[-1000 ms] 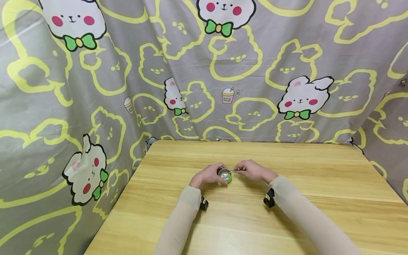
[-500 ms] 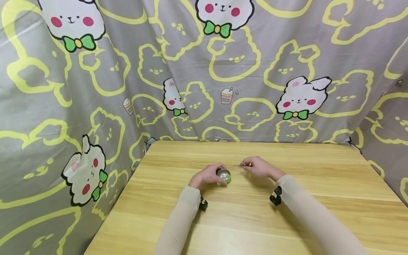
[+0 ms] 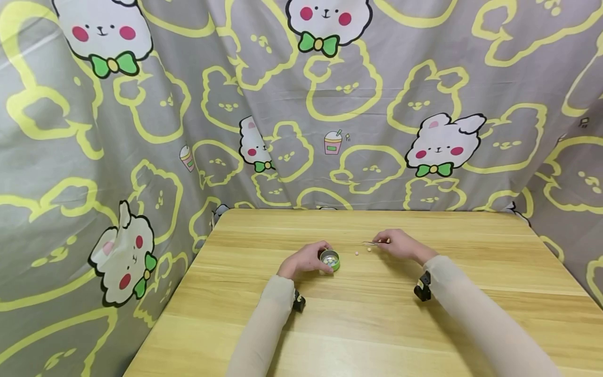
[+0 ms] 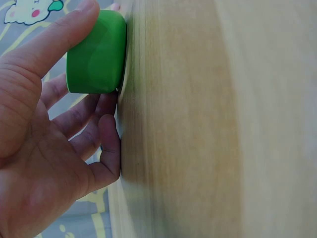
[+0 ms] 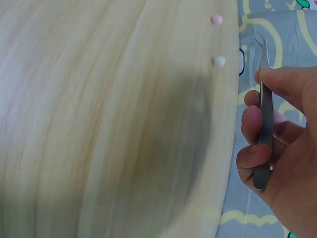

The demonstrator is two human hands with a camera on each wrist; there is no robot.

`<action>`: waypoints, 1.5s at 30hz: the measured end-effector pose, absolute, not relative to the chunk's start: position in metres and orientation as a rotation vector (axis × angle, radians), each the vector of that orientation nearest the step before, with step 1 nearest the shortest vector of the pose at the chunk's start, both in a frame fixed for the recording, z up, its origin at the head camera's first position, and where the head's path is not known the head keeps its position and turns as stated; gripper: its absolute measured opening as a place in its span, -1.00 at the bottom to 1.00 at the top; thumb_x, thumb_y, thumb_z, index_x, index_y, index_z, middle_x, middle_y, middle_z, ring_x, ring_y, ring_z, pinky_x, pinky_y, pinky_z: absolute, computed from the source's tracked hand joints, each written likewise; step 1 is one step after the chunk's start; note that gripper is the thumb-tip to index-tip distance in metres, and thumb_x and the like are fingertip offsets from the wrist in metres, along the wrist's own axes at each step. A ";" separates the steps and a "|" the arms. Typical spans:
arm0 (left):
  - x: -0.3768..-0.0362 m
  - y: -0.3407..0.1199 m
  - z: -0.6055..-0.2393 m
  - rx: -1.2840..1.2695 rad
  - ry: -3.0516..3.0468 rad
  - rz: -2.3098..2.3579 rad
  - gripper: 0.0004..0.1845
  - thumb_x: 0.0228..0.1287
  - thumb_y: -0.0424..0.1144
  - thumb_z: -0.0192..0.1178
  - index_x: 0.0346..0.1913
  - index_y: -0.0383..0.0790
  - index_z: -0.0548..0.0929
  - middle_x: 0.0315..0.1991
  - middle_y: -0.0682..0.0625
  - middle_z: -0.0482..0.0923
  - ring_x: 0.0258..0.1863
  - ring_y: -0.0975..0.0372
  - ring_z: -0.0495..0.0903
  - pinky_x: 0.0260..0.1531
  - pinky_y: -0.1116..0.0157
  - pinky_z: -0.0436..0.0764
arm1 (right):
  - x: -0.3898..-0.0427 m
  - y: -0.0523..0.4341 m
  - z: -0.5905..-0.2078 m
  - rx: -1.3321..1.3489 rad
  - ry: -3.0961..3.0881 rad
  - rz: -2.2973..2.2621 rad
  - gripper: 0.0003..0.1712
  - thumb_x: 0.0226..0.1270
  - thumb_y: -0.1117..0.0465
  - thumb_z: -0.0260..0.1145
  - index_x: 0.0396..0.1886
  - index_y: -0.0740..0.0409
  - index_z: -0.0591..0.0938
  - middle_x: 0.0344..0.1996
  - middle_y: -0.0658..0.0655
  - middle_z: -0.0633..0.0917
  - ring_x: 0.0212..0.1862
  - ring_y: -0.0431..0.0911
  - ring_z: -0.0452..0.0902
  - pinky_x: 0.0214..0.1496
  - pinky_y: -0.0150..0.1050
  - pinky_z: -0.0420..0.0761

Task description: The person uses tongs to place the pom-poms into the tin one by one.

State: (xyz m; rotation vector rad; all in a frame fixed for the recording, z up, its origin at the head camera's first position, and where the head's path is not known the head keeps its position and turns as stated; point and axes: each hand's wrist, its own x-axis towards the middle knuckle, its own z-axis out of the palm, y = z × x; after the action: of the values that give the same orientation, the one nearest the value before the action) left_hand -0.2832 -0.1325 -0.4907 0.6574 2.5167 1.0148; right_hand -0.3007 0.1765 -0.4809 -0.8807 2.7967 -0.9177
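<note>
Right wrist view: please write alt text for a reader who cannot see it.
A right hand pinches slim metal tweezers, tips pointing away, above a pale wooden table. Two small beads, one white and one pink, lie on the wood just beyond the tips, untouched.

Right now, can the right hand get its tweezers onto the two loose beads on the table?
Probably yes: the right hand holds the tweezers just beside the beads, with only bare table between.
</note>
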 end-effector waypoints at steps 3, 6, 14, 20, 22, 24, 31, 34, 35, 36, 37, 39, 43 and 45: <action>-0.283 -0.133 -0.489 0.656 2.518 1.013 -0.49 -0.03 -0.15 0.49 0.00 -0.01 0.50 -0.18 0.16 0.52 -0.17 0.29 0.50 -0.06 0.27 0.44 | -0.302 0.181 -0.483 -0.857 2.802 -0.901 -0.82 0.31 0.34 0.21 -0.14 0.23 0.67 -0.33 0.08 0.65 -0.34 -0.14 0.45 -0.31 -0.22 0.44; -0.283 -0.133 -0.488 0.660 2.521 1.007 -0.49 -0.03 -0.15 0.49 0.01 -0.02 0.50 -0.17 0.15 0.52 -0.16 0.29 0.50 -0.06 0.27 0.44 | -0.302 0.184 -0.485 -0.823 2.793 -0.896 -0.81 0.32 0.34 0.21 -0.13 0.25 0.66 -0.32 0.09 0.66 -0.34 -0.13 0.46 -0.31 -0.20 0.44; -0.284 -0.132 -0.490 0.669 2.522 1.000 -0.48 -0.03 -0.15 0.49 0.01 -0.02 0.50 -0.17 0.15 0.52 -0.17 0.30 0.50 -0.07 0.29 0.44 | -0.303 0.191 -0.492 -0.772 2.787 -0.877 -0.83 0.32 0.33 0.21 -0.15 0.20 0.68 -0.32 0.06 0.66 -0.32 -0.14 0.47 -0.28 -0.18 0.45; -0.284 -0.131 -0.491 0.665 2.515 1.006 -0.49 -0.03 -0.13 0.49 0.00 0.00 0.50 -0.16 0.14 0.52 -0.16 0.30 0.50 -0.07 0.29 0.44 | -0.302 0.192 -0.495 -0.770 2.790 -0.883 -0.84 0.30 0.33 0.22 -0.18 0.21 0.68 -0.36 0.03 0.65 -0.36 -0.14 0.44 -0.31 -0.20 0.44; -0.284 -0.131 -0.491 0.664 2.518 1.005 -0.50 -0.03 -0.13 0.49 -0.01 0.01 0.50 -0.17 0.15 0.52 -0.17 0.30 0.50 -0.07 0.29 0.44 | -0.302 0.193 -0.496 -0.770 2.789 -0.876 -0.84 0.30 0.34 0.22 -0.18 0.21 0.68 -0.35 0.04 0.65 -0.36 -0.15 0.44 -0.32 -0.20 0.44; -0.284 -0.131 -0.492 0.658 2.518 1.007 -0.50 -0.04 -0.13 0.49 -0.02 0.02 0.50 -0.17 0.15 0.52 -0.17 0.30 0.50 -0.07 0.30 0.44 | -0.302 0.194 -0.497 -0.765 2.787 -0.866 -0.84 0.31 0.34 0.22 -0.17 0.21 0.68 -0.34 0.04 0.66 -0.35 -0.15 0.46 -0.31 -0.20 0.45; -0.284 -0.131 -0.493 0.658 2.526 0.996 -0.50 -0.04 -0.12 0.49 -0.02 0.02 0.50 -0.17 0.16 0.52 -0.17 0.30 0.50 -0.08 0.30 0.44 | -0.300 0.194 -0.499 -0.758 2.765 -0.857 -0.82 0.33 0.32 0.21 -0.14 0.19 0.68 -0.31 0.04 0.65 -0.31 -0.14 0.48 -0.28 -0.18 0.46; -0.284 -0.131 -0.493 0.662 2.522 1.004 -0.49 -0.04 -0.13 0.49 -0.01 0.01 0.50 -0.18 0.16 0.52 -0.18 0.30 0.50 -0.08 0.30 0.44 | -0.300 0.194 -0.499 -0.757 2.761 -0.864 -0.82 0.33 0.32 0.20 -0.14 0.19 0.67 -0.32 0.04 0.65 -0.33 -0.15 0.46 -0.30 -0.19 0.45; -0.284 -0.131 -0.494 0.663 2.521 1.005 -0.49 -0.04 -0.13 0.49 -0.01 0.01 0.50 -0.18 0.16 0.52 -0.18 0.31 0.50 -0.08 0.31 0.44 | -0.300 0.194 -0.499 -0.757 2.760 -0.868 -0.82 0.33 0.32 0.20 -0.14 0.20 0.67 -0.32 0.04 0.65 -0.34 -0.15 0.46 -0.30 -0.19 0.45; -0.284 -0.131 -0.494 0.664 2.521 1.005 -0.49 -0.04 -0.13 0.49 -0.01 0.01 0.50 -0.18 0.16 0.52 -0.18 0.31 0.50 -0.08 0.31 0.44 | -0.300 0.194 -0.499 -0.758 2.762 -0.870 -0.82 0.34 0.31 0.20 -0.14 0.20 0.67 -0.32 0.04 0.65 -0.34 -0.15 0.45 -0.31 -0.20 0.44; -0.284 -0.131 -0.494 0.664 2.521 1.002 -0.49 -0.04 -0.12 0.49 0.00 0.01 0.50 -0.18 0.17 0.52 -0.18 0.31 0.50 -0.08 0.32 0.44 | -0.300 0.195 -0.498 -0.760 2.764 -0.878 -0.82 0.33 0.31 0.20 -0.14 0.21 0.67 -0.32 0.04 0.65 -0.35 -0.16 0.45 -0.31 -0.21 0.44; -0.284 -0.131 -0.493 0.665 2.522 1.000 -0.48 -0.03 -0.12 0.49 0.00 0.00 0.50 -0.17 0.16 0.52 -0.17 0.31 0.50 -0.08 0.32 0.44 | -0.299 0.195 -0.498 -0.768 2.771 -0.890 -0.82 0.33 0.31 0.20 -0.14 0.22 0.67 -0.34 0.04 0.65 -0.36 -0.16 0.45 -0.32 -0.22 0.44; -0.283 -0.132 -0.492 0.655 2.516 1.016 -0.49 -0.03 -0.14 0.48 0.00 -0.01 0.50 -0.16 0.13 0.52 -0.17 0.29 0.50 -0.08 0.31 0.44 | -0.299 0.195 -0.496 -0.777 2.775 -0.926 -0.83 0.32 0.33 0.21 -0.16 0.25 0.67 -0.37 0.05 0.66 -0.38 -0.16 0.45 -0.32 -0.22 0.44; -0.283 -0.132 -0.491 0.651 2.516 1.023 -0.49 -0.03 -0.15 0.49 0.00 -0.02 0.51 -0.16 0.13 0.52 -0.17 0.29 0.50 -0.08 0.30 0.44 | -0.298 0.196 -0.495 -0.791 2.775 -0.930 -0.83 0.31 0.34 0.21 -0.17 0.27 0.67 -0.38 0.06 0.66 -0.39 -0.15 0.45 -0.33 -0.22 0.44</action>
State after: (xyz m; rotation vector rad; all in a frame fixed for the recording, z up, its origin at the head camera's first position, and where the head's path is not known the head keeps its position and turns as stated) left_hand -0.2825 -0.1319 -0.4912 0.6508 2.5157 1.0234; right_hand -0.2985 0.1962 -0.4950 -0.7911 2.7749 -0.9297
